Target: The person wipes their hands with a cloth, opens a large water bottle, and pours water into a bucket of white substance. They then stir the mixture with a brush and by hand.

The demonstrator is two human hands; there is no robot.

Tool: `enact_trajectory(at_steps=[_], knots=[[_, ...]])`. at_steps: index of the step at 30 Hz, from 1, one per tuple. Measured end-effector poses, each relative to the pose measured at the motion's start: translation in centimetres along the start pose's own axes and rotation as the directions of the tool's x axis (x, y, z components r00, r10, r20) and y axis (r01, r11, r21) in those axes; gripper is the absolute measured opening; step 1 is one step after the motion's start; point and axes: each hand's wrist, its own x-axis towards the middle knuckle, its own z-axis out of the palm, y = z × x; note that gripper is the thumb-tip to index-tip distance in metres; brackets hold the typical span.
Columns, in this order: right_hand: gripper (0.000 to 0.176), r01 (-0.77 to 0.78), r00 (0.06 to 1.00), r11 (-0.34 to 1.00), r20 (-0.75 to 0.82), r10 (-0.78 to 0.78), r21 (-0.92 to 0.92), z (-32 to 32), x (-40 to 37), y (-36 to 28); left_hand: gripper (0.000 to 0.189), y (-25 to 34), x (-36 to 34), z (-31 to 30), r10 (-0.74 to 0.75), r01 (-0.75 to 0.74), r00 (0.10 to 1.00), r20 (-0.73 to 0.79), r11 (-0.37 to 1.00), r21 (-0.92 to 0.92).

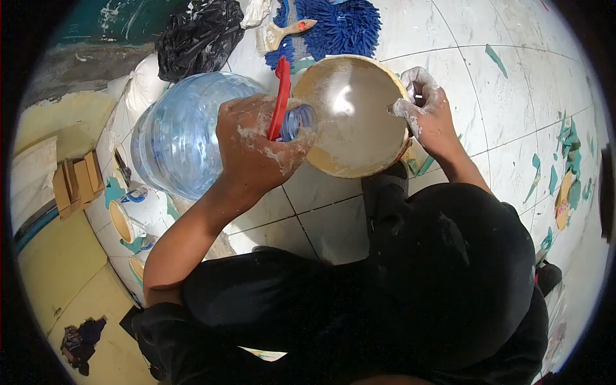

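Note:
My left hand (256, 144), smeared with white paste, grips the neck and red handle (281, 96) of a large clear blue water jug (183, 135). The jug is tipped sideways with its mouth (300, 120) over the rim of a round bucket (353, 112) that holds pale, milky liquid. My right hand (423, 109), also coated white, holds the bucket's far rim. My black-clad knees fill the lower part of the view.
White floor tiles (513, 96) carry teal paint flecks. A blue shaggy mop head (340, 25), a paintbrush (289, 31) and a black plastic bag (199, 35) lie beyond the bucket. Small cups (125, 221), cardboard pieces (77, 183) and a white sack (144, 83) sit at left.

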Motion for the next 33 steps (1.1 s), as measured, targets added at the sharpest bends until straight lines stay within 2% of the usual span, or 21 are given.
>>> enact_trajectory(at_steps=[10,13,16,21,24,27,33], knots=[[0.019,-0.016,1.0,1.0,-0.013,0.016,-0.012,0.1,0.0,0.1,0.033,0.0,-0.4,0.0,-0.056,0.056,0.998,-0.004,0.998,-0.022],[0.018,-0.005,1.0,1.0,-0.009,0.005,0.011,0.2,0.0,0.4,0.034,-0.1,-0.1,-0.2,0.014,-0.014,1.0,-0.014,1.0,0.002],[0.018,0.008,1.0,1.0,-0.003,-0.008,0.022,0.1,0.1,0.4,0.033,0.2,0.1,-0.3,-0.031,0.032,0.999,0.013,0.999,-0.041],[0.018,0.006,1.0,0.999,0.008,-0.006,0.04,0.1,-0.1,0.1,0.032,0.1,0.0,-0.5,-0.009,0.009,1.0,0.001,0.999,-0.031],[0.018,0.021,1.0,0.999,-0.013,-0.021,-0.031,0.1,-0.1,-0.3,0.032,-0.2,0.0,-0.9,0.003,-0.003,1.0,0.003,0.999,-0.038],[0.018,-0.011,1.0,0.999,0.014,0.01,0.053,0.4,0.0,-0.1,0.032,-0.4,0.0,-1.5,0.008,-0.008,1.0,-0.003,0.997,-0.074],[0.02,-0.005,0.999,0.996,0.036,0.002,0.091,0.8,0.4,0.8,0.032,-0.6,0.1,-3.3,-0.019,0.021,1.0,0.017,0.994,-0.11]])
